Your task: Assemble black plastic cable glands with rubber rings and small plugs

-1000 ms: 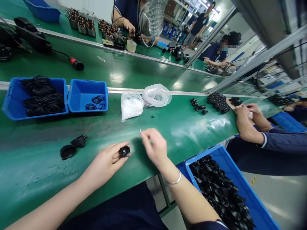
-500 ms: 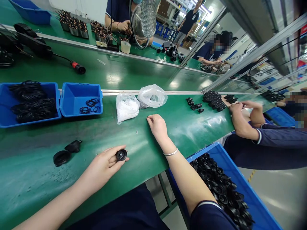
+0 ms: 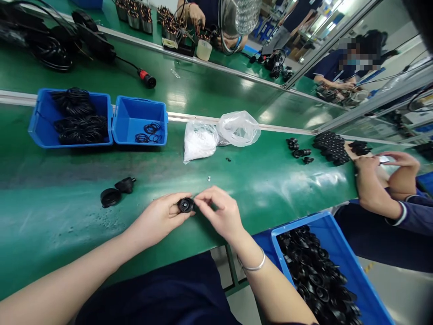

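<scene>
Left blue bin (image 3: 43, 128): holds black bundles (image 3: 80, 128). Black ring (image 3: 111, 197): on green table (image 3: 267, 180). Left hand (image 3: 163, 217): grips black cap (image 3: 186, 205), open face visible, over table. Right hand (image 3: 221, 211): fingertips at cap's right rim; cannot tell if pinching anything. Blue crate (image 3: 340, 248): black parts (image 3: 316, 280) inside.

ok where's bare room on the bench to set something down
Bare green bench shows between the right hand and loose black parts farther right; another strip separates the blue bins from two nearer black pieces. Crowded: the black cluster far right, plastic bags at back.
</scene>
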A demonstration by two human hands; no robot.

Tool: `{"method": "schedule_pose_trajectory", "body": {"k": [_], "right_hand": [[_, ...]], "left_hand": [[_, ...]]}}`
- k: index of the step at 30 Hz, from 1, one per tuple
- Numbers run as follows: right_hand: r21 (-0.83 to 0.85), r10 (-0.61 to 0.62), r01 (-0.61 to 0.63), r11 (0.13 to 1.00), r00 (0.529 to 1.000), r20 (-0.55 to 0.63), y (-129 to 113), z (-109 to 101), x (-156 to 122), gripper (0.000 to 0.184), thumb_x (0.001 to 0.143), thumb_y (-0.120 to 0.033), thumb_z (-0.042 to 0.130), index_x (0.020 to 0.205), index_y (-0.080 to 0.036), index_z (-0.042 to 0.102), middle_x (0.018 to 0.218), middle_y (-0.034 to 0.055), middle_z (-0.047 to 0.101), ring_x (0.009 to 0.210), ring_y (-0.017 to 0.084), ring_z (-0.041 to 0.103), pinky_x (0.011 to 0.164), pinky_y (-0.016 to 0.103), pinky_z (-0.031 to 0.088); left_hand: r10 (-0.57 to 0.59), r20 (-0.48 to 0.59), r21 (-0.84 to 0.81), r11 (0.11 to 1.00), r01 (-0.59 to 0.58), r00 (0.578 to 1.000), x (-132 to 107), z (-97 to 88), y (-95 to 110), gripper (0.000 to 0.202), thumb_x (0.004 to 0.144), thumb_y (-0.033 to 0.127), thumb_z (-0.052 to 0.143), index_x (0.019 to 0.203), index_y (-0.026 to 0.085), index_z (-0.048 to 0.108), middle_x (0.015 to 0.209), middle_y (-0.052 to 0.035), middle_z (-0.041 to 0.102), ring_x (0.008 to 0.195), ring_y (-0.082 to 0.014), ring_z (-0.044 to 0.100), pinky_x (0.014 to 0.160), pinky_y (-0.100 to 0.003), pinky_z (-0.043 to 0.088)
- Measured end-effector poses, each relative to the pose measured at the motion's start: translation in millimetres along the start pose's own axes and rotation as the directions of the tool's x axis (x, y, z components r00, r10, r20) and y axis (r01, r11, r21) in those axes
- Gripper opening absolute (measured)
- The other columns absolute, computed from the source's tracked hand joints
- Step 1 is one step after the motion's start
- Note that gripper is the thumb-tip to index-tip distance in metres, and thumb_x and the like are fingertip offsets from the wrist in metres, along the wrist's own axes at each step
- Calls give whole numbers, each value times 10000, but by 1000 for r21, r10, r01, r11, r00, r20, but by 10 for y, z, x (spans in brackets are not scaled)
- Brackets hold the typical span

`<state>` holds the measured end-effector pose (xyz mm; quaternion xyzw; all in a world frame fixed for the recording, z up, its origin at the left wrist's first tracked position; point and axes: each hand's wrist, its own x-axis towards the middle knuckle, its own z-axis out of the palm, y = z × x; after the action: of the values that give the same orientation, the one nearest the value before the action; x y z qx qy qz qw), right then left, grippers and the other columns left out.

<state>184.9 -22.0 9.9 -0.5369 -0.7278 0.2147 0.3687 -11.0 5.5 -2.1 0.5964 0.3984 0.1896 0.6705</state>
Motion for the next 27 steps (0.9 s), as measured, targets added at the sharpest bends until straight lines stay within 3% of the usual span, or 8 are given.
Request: {"method": "schedule_pose_trajectory", "body": {"k": [3, 6, 10, 15, 21, 27], "right_hand": [[15, -67, 66, 998, 996, 56, -93, 126, -86, 88, 907, -212, 550, 920, -184, 633, 832, 32, 631, 762, 119, 591, 688, 239, 498], [-56, -94, 100, 993, 990, 103, -78, 158, -69, 124, 926, -213, 516, 949, -181, 633, 843, 44, 621, 801, 130, 597, 728, 255, 512], [-179, -108, 132, 975, 985, 135, -114, 147, -27, 151, 940, -214, 489, 935, -172, 633, 848, 49, 618, 794, 138, 593, 732, 263, 510], [-349, -131, 187, 918, 975, 179, -191, 151, -134, 210, 944, -195, 474, 1093, -171, 620, 880, 67, 612, 792, 157, 575, 721, 284, 502], [-436, -141, 240, 868, 959, 246, -218, 196, -340, 457, 922, -150, 465, 1375, -125, 412, 946, 115, 594, 822, 197, 557, 706, 328, 508], [-479, -124, 255, 840, 950, 288, -188, 238, -365, 561, 914, -133, 431, 1455, -154, 285, 960, 124, 587, 820, 216, 559, 696, 355, 519]], "left_hand": [[37, -49, 150, 988, -29, 998, 0, 0, -7, 422, 815, 350, 583, 1217, 224, 566, 987, -15, 742, 844, -214, 715, 794, -313, 563], [98, -97, 219, 973, -75, 990, 0, 3, -22, 421, 800, 308, 570, 1213, 231, 587, 933, -13, 743, 846, -218, 706, 788, -323, 561], [132, -116, 259, 961, -99, 984, 2, 6, -21, 414, 785, 279, 572, 1195, 236, 604, 907, -16, 739, 883, -227, 690, 805, -325, 548], [93, -93, 240, 968, -69, 991, -2, -1, 6, 433, 783, 249, 552, 1214, 215, 583, 769, 14, 718, 710, -185, 676, 699, -281, 538], [54, -89, 251, 968, -30, 995, -10, -10, 64, 427, 779, 218, 526, 1200, 179, 591, 559, 56, 588, 578, -155, 604, 610, -251, 489], [115, -123, 315, 946, -72, 986, -19, -4, 83, 393, 797, 223, 530, 1182, 199, 604, 558, 51, 572, 556, -153, 582, 608, -257, 485]]}}
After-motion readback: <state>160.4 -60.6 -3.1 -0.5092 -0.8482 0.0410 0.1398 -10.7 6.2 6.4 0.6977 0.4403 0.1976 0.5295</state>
